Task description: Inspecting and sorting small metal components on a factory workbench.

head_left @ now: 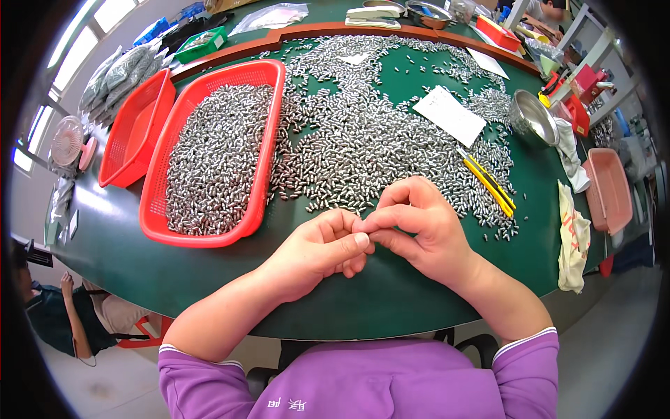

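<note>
My left hand (322,246) and my right hand (421,222) meet over the near part of the green table (307,307). Their fingertips pinch together, and whatever is between them is hidden or too small to make out. Just beyond them spreads a wide heap of small, shiny, silver-coloured metal pieces (370,146). To the left of my hands stands a red plastic basket (271,157), filled with many of the same pieces. A yellow utility knife (490,185) lies on the pieces to the right of my right hand.
Behind the full basket is another red basket (136,133). A white paper (450,115) lies on the heap, near a metal bowl (534,119). Cloth (572,237) hangs at the right edge beside a pink basin (608,190). At far left sits another person (66,314).
</note>
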### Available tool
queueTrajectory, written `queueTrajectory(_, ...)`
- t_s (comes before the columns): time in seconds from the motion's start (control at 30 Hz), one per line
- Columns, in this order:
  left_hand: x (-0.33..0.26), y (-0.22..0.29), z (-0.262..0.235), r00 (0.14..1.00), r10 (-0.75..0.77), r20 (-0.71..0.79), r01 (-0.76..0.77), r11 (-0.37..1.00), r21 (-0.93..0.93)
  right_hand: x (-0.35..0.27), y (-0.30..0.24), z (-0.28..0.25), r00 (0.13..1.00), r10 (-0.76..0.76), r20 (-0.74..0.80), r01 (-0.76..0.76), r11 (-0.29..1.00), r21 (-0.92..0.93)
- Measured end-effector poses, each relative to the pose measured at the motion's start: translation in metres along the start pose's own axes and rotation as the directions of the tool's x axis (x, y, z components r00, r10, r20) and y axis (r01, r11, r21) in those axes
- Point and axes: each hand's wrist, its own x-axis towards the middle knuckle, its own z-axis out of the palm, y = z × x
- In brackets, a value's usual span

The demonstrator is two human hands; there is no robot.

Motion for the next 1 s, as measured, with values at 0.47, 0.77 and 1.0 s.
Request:
queueTrajectory(0.47, 0.003, -0.002, 0.001, 0.999, 0.054, 0.003, -0.054, 0.998, -0.016, 0.006, 0.007, -0.018, 0.982, -0.010, -0.189, -0.067, 0.915, -0.397)
queueTrajectory(0.77, 0.003, -0.002, -0.004, 0.995, 0.095, -0.007, -0.095, 0.989, -0.110, -0.002, 0.006, -0.006, 0.992, 0.128, 0.000, -0.114, 0.884, -0.453)
queueTrajectory(1.0, 0.001, 0.001, 0.000, 0.999, 0.012, -0.029, -0.013, 1.000, -0.023, -0.002, 0.007, 0.000, 0.994, 0.109, 0.013, -0.097, 0.933, -0.348)
